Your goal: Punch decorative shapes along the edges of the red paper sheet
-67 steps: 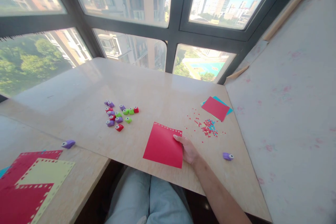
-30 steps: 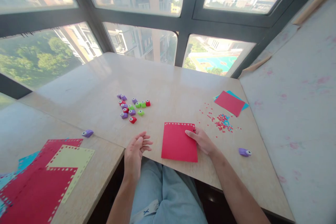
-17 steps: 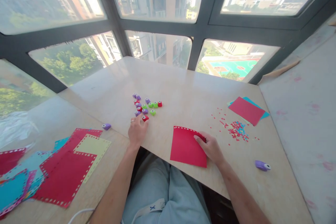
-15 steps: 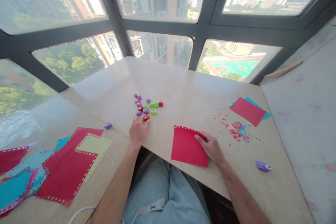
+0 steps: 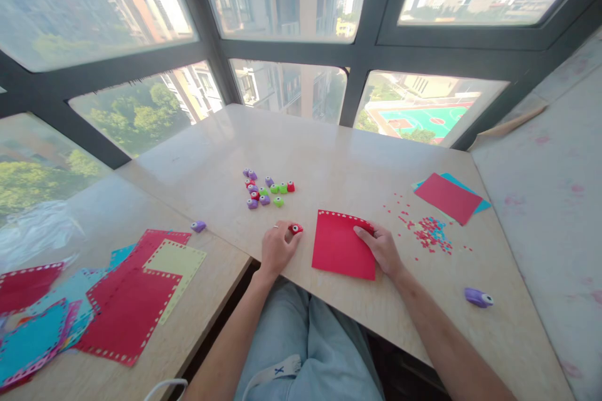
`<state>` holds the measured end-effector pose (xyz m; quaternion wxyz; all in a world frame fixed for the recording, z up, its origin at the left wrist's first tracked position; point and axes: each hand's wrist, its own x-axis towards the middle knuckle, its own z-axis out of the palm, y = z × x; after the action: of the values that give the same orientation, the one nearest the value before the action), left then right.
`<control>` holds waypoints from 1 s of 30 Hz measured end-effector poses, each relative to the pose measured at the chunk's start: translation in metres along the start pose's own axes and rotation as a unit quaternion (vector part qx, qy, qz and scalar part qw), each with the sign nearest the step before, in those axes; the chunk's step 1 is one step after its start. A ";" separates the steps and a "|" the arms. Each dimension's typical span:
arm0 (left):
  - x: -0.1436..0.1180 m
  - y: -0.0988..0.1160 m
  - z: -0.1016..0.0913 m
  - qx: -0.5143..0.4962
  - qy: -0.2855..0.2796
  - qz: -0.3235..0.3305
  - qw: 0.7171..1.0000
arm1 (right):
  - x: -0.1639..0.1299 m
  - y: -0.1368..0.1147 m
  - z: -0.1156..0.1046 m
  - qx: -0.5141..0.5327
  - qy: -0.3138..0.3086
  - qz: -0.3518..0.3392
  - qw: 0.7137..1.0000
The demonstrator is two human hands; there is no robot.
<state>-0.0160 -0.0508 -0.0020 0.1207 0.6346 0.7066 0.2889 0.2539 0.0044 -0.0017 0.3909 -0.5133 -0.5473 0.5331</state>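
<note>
The left hand (image 5: 276, 249), at the centre of the frame, is closed on a red punch (image 5: 295, 229), pinched between thumb and fingers at the hand's upper right; whether the punch touches the table cannot be told. The right hand (image 5: 384, 250), right of centre, is clamped on a red sheet (image 5: 341, 247) that extends leftward from it, thumb on the top face near the upper right corner; a row of holes runs along the sheet's far edge, and the punch is just beside its left edge, apart from it.

Nearest, at bottom centre, are pale jeans (image 5: 286, 332); a white cable (image 5: 167, 383) curves at the lower left; above it lie overlapping punched red sheets (image 5: 134, 307) and a yellow sheet (image 5: 181, 263); a purple punch (image 5: 478, 297) lies at the lower right.

Farther off, another purple punch (image 5: 198, 226) lies left of centre; paper bits (image 5: 430, 235) are scattered at the right; beyond them a red card (image 5: 449, 197) overlaps a blue one; a cluster of punches (image 5: 264, 199) sits above the left hand; windows (image 5: 286, 91) fill the upper frame.
</note>
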 end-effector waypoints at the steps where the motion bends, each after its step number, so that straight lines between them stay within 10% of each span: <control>1: 0.001 0.005 0.004 -0.003 0.000 -0.006 1.000 | 0.001 -0.001 -0.001 0.004 -0.004 0.005 1.000; 9: 0.009 0.030 0.018 -0.023 -0.066 0.074 0.995 | 0.002 -0.007 -0.014 -0.004 -0.069 0.044 0.997; 24: 0.030 0.005 0.005 0.001 -0.189 0.188 0.964 | 0.010 -0.003 -0.035 -0.043 -0.081 0.054 0.994; 30: 0.033 0.016 0.006 0.035 -0.160 0.181 0.970 | 0.009 -0.002 -0.037 0.022 -0.081 0.072 0.994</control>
<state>-0.0053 -0.0173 0.0086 0.1551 0.7937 0.5614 0.1758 0.2885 0.0206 0.0036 0.3177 -0.4977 -0.5269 0.6114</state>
